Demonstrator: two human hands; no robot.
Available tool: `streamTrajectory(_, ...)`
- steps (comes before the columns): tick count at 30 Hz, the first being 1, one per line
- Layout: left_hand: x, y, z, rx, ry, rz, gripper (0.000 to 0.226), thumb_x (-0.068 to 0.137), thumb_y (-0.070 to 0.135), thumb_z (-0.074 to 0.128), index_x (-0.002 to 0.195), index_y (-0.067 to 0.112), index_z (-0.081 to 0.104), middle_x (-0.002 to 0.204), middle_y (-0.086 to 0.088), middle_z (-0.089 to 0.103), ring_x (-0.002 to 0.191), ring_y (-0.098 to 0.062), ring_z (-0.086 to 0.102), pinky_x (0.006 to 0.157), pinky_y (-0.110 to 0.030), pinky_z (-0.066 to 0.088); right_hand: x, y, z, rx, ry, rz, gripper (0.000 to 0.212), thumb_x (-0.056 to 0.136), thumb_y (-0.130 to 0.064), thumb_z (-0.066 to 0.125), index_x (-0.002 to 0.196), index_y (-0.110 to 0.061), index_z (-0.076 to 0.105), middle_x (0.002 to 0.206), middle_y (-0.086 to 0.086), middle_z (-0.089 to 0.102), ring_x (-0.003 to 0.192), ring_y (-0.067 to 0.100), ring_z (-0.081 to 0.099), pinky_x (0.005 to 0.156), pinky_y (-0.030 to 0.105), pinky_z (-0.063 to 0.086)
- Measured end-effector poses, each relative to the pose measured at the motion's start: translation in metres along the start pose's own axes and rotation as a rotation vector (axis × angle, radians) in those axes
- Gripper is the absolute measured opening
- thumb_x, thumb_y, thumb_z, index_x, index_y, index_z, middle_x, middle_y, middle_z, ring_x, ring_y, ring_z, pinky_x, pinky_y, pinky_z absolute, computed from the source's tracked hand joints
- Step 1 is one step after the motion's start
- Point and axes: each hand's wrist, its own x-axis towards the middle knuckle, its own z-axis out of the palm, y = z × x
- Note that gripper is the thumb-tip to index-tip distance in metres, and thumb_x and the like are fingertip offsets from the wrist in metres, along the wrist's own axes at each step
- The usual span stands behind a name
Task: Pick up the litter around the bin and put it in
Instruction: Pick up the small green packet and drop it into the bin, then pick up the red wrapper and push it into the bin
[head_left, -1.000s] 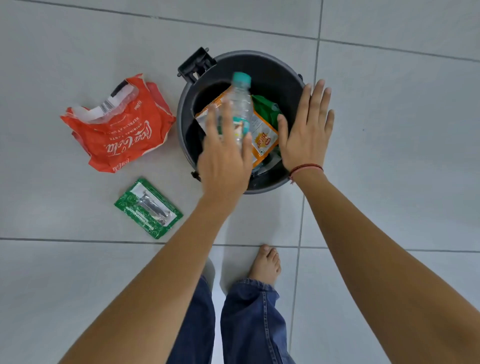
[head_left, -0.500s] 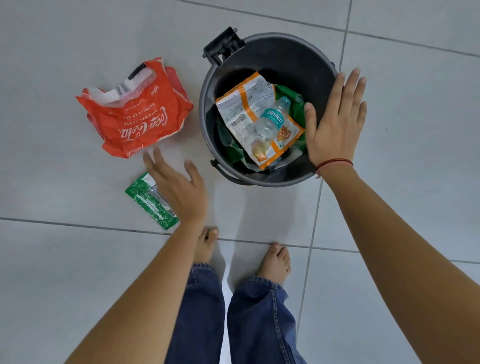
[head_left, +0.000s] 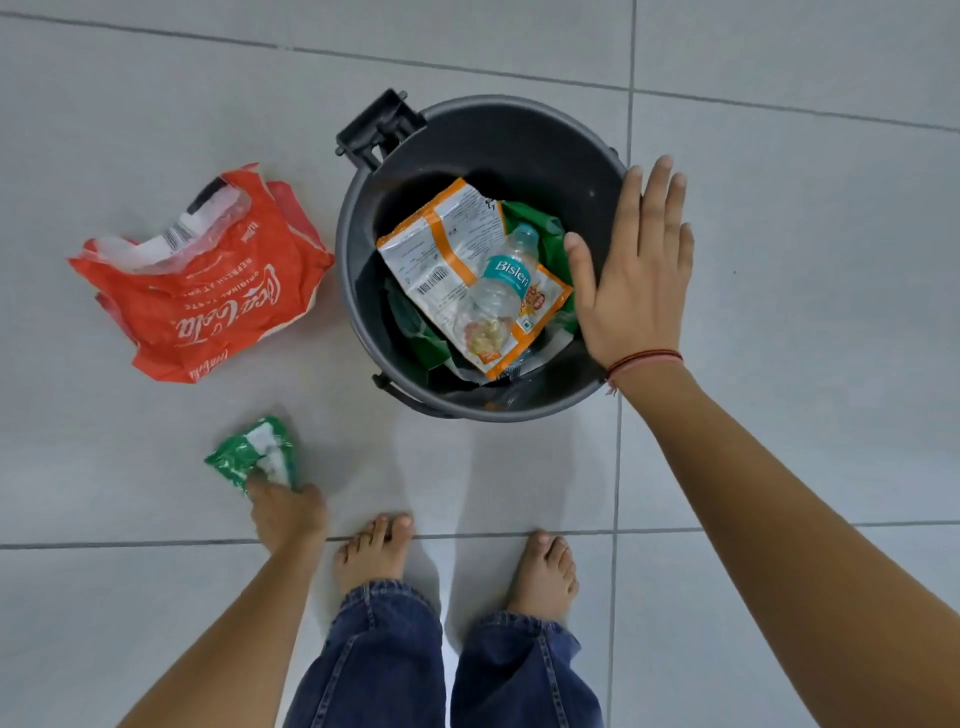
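the left hand (head_left: 287, 514) is down at the pale grey tiled floor (head_left: 156, 93), its fingers pinched onto the near edge of a small crumpled green and white foil packet (head_left: 254, 453); the packet is bunched up in the grip, and whether it has left the tile cannot be told. the hand is just in front of the person's bare left foot (head_left: 371, 553), with the bare right foot (head_left: 545, 571) beside it and blue denim trouser legs (head_left: 379, 660) below both.

the right hand (head_left: 631, 275) is spread flat, fingers wide and straight and holding nothing, laid over the right rim of the round dark grey plastic bin (head_left: 467, 150); whether the palm actually presses on the rim is unclear. a thin red thread bracelet (head_left: 644, 359) sits on that wrist.

inside the bin lies a white and orange snack pouch (head_left: 441, 254), with a clear plastic water bottle with a teal label (head_left: 498, 291) lying on top of it and green plastic wrapping (head_left: 530, 218) underneath.

a large crumpled red and white plastic wrapper with white script lettering (head_left: 208, 291) lies on the floor just left of the bin, apart from the green packet
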Motion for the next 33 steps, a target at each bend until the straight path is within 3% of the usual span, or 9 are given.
streamTrajectory(2,-0.009,0.005,-0.004,-0.044,0.101,-0.037,0.045,0.093,0.009,0.045,0.135,0.001,0.034,0.126,-0.035,0.051,0.112,-0.051,0.052,0.096,-0.056,0.045,0.000,-0.001,-0.001,0.002,-0.017,0.006,0.065,0.098,-0.044,0.033,0.148,-0.007,0.013,0.157,0.018,0.009,0.145,0.032,0.005,0.116,0.047,0.012)
streamTrajectory(5,-0.030,-0.011,0.015,-0.023,-0.225,0.103,0.036,0.093,0.034,0.036,0.127,0.023,0.030,0.134,-0.017,0.055,0.119,-0.036,0.053,0.100,-0.054,0.043,0.000,-0.002,-0.003,0.015,-0.036,0.017,0.065,0.099,-0.043,0.034,0.148,-0.007,0.013,0.157,0.018,0.010,0.145,0.032,0.006,0.116,0.048,0.012)
streamTrajectory(8,-0.038,-0.058,0.063,0.171,-0.486,0.375,0.042,0.076,0.016,0.055,0.115,0.020,0.040,0.106,-0.016,0.072,0.084,-0.036,0.070,0.070,-0.046,0.058,0.000,-0.003,-0.005,0.022,-0.062,0.031,0.064,0.099,-0.043,0.034,0.148,-0.008,0.012,0.157,0.017,0.010,0.145,0.032,0.006,0.117,0.047,0.012)
streamTrajectory(11,-0.079,0.045,-0.004,0.263,-0.604,0.576,0.050,0.097,0.029,0.024,0.143,0.014,0.034,0.146,-0.016,0.043,0.130,-0.035,0.045,0.107,-0.043,0.039,0.000,-0.004,-0.007,0.041,-0.066,0.031,0.064,0.099,-0.043,0.034,0.148,-0.008,0.012,0.157,0.017,0.011,0.145,0.032,0.007,0.116,0.047,0.012)
streamTrajectory(16,-0.138,0.217,-0.037,0.246,-0.211,1.050,0.077,0.090,0.010,0.055,0.151,0.012,0.009,0.159,-0.018,0.009,0.146,-0.034,0.007,0.118,-0.045,0.016,-0.001,-0.003,-0.007,0.057,-0.054,0.019,0.063,0.099,-0.041,0.035,0.148,-0.006,0.014,0.156,0.018,0.012,0.144,0.033,0.008,0.116,0.048,0.014)
streamTrajectory(21,-0.120,0.239,-0.018,0.212,-0.448,0.916,0.059,0.089,0.004,0.050,0.144,0.006,0.031,0.140,-0.024,0.042,0.126,-0.039,0.044,0.103,-0.049,0.041,0.000,-0.003,-0.005,0.051,-0.044,0.012,0.063,0.099,-0.040,0.035,0.148,-0.006,0.015,0.156,0.018,0.012,0.144,0.033,0.008,0.116,0.048,0.014)
streamTrajectory(27,-0.126,0.227,-0.099,-0.362,-0.001,1.350,0.034,0.092,0.003,0.049,0.125,-0.003,0.052,0.124,-0.017,0.058,0.116,-0.010,0.049,0.099,-0.009,0.036,-0.001,-0.003,-0.005,0.051,-0.037,0.009,0.063,0.099,-0.041,0.034,0.148,-0.006,0.015,0.156,0.018,0.012,0.144,0.033,0.008,0.116,0.047,0.013)
streamTrajectory(30,-0.060,0.206,-0.110,-0.365,0.374,1.213,0.038,0.086,0.004,0.051,0.124,-0.003,0.051,0.131,-0.024,0.050,0.126,-0.024,0.043,0.108,-0.035,0.038,-0.001,-0.003,-0.003,0.039,-0.025,0.007,0.063,0.099,-0.041,0.034,0.148,-0.006,0.015,0.156,0.018,0.012,0.144,0.033,0.008,0.116,0.047,0.014)
streamTrajectory(33,0.015,0.162,-0.087,0.075,0.270,0.937,0.074,0.088,0.042,0.057,0.145,0.006,0.028,0.155,-0.023,0.020,0.144,-0.037,0.016,0.116,-0.057,0.018,0.000,-0.002,-0.004,0.034,-0.020,0.007,0.063,0.099,-0.042,0.032,0.148,-0.006,0.014,0.156,0.018,0.011,0.145,0.032,0.007,0.116,0.046,0.013)
